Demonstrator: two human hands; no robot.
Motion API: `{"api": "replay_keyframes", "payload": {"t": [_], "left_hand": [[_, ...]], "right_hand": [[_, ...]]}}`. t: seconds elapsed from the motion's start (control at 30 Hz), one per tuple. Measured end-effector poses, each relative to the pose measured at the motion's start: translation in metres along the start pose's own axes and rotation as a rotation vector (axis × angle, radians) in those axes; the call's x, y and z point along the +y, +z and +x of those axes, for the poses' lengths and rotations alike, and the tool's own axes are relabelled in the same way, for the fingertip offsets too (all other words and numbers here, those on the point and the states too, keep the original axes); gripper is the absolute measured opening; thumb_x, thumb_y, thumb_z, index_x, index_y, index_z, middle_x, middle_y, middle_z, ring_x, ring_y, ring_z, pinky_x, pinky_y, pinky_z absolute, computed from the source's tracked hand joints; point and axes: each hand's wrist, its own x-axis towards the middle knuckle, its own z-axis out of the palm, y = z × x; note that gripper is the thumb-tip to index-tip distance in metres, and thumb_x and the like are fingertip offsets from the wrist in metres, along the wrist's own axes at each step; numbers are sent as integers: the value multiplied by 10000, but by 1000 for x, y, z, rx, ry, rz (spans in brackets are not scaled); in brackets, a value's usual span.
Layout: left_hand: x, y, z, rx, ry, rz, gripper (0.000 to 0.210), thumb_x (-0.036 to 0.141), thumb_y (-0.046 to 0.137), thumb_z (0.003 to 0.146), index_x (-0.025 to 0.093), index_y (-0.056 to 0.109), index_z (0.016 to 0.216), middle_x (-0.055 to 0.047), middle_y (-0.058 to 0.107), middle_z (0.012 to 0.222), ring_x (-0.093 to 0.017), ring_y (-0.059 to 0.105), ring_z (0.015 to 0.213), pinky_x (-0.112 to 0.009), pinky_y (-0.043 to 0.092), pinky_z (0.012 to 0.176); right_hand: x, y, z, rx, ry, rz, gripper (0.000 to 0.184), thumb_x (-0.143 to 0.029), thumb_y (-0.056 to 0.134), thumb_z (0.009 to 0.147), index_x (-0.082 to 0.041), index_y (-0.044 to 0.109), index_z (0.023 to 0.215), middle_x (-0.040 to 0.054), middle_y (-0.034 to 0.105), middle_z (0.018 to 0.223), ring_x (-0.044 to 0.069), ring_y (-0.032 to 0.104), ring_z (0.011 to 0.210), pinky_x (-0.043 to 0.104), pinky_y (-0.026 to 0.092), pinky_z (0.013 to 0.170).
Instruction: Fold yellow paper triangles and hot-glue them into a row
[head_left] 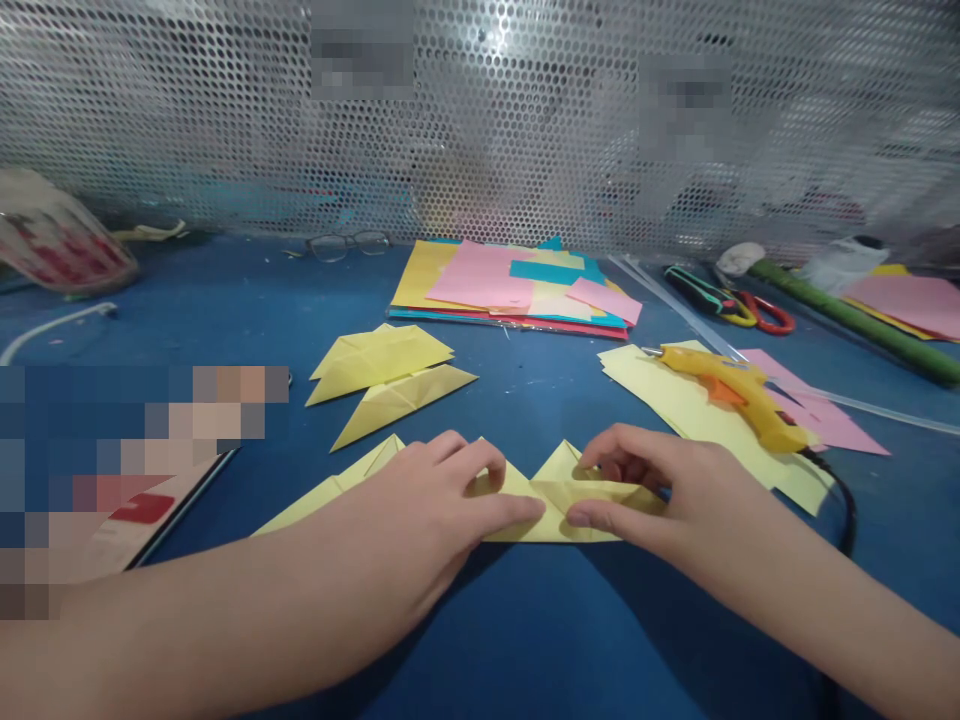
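Note:
A long strip of folded yellow paper (553, 520) with pointed peaks lies on the blue table in front of me. My left hand (457, 490) is closed on its middle part, thumb lying along the paper and fingers curled behind. At the right part, my right hand (645, 480) pinches a folded flap between thumb and fingers. The fingertips of both hands are partly hidden by the paper and knuckles. Just beyond the left hand rest folded yellow paper pieces (382, 358), one overlapping another.
A yellow glue gun (739, 390) lies on pale yellow sheets (637, 385) to the right, its black cord running toward me. Stacked coloured paper (480, 275), red-handled scissors (769, 312) and glasses (349, 245) lie farther back before a perforated metal panel (510, 120). A jar (64, 240) stands at left.

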Motion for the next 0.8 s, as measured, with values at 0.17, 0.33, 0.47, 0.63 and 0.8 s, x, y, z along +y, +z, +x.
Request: {"api": "replay_keyframes", "payload": {"t": [0.17, 0.33, 0.47, 0.63, 0.8], "left_hand": [[6, 1, -3, -50, 6, 167, 573, 61, 440, 846, 340, 447, 1347, -57, 528, 1305, -302, 518, 1026, -482, 441, 829], [9, 2, -6, -61, 45, 310, 760, 24, 566, 697, 241, 408, 1408, -95, 515, 1418, -353, 554, 1095, -536, 480, 872], [12, 2, -10, -92, 25, 296, 862, 20, 587, 624, 234, 381, 1433, -110, 451, 1478, -384, 537, 1177, -568, 481, 920], [21, 3, -11, -215, 4, 375, 958, -24, 526, 582, 212, 302, 1483, -122, 316, 1545, -389, 515, 1226, -574, 484, 951], [26, 3, -12, -244, 6, 447, 964, 18, 544, 610, 157, 229, 1510, -146, 253, 1562, -391, 505, 1235, -572, 475, 971]], "right_hand": [[3, -3, 0, -57, 9, 45, 133, -361, 685, 785, -233, 654, 803, -52, 592, 540, 121, 491, 466, 215, 338, 419], [12, -7, 3, -107, -4, 130, 126, -356, 644, 822, -231, 658, 832, -40, 611, 553, 123, 505, 480, 208, 338, 417], [13, -7, 2, -164, 34, 167, 141, -370, 614, 852, -243, 639, 908, -55, 562, 556, 115, 479, 492, 198, 326, 420], [4, -2, -3, -120, -172, 47, 189, -178, 489, 913, -263, 647, 975, 3, 634, 835, 134, 618, 710, 242, 494, 624], [2, 14, -12, 43, -457, -205, 425, -26, 434, 852, -269, 623, 1145, 76, 613, 1111, 208, 640, 933, 392, 539, 785]]}}
